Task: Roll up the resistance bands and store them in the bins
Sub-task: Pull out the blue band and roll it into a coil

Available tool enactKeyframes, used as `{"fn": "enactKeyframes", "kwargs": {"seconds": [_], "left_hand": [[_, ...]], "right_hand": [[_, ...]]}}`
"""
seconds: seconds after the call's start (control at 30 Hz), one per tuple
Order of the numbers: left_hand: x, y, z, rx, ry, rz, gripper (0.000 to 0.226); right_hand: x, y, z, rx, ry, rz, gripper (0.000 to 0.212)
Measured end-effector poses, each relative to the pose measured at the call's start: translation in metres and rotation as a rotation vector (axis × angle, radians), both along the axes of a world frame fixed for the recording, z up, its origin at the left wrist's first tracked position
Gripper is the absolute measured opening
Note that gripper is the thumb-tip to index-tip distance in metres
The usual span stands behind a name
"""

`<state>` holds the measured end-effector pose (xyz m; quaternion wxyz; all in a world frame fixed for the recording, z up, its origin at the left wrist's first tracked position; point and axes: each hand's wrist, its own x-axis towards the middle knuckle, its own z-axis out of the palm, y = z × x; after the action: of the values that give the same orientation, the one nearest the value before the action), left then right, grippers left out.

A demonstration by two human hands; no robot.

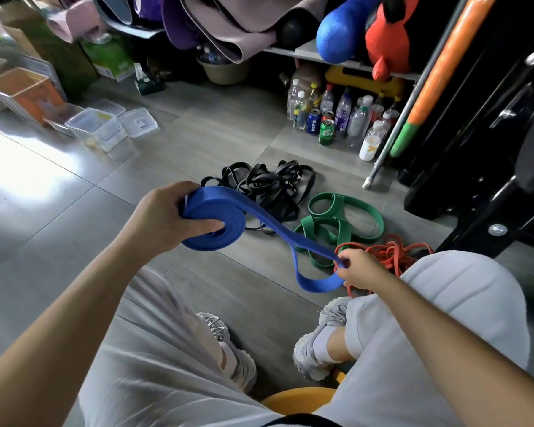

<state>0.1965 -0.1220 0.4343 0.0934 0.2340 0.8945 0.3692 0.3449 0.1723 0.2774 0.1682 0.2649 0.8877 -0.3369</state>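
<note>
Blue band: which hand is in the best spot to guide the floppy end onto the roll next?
Probably the right hand: it pinches the loose end of the blue band, while the left hand grips its rolled part.

PEPSI in white on a blue can (314,125), other labels illegible

gym storage corner: rolled yoga mats (228,29), black rack frame (475,167), resistance bands (259,186).
</note>
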Motion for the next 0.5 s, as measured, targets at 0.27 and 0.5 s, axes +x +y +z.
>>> {"fn": "enactKeyframes", "kwargs": {"seconds": [0.27, 0.5], "left_hand": [[0.021, 0.029, -0.001, -0.156, 0.076, -0.158, 0.044], [0.033, 0.044, 0.001, -0.227, 0.138, -0.237, 0.051]], "right_hand": [[-0.022, -0.039, 0.052, 0.004, 0.096, 0.259, 0.076], [-0.035, -0.067, 0.109, -0.533, 0.516, 0.195, 0.050]]}}
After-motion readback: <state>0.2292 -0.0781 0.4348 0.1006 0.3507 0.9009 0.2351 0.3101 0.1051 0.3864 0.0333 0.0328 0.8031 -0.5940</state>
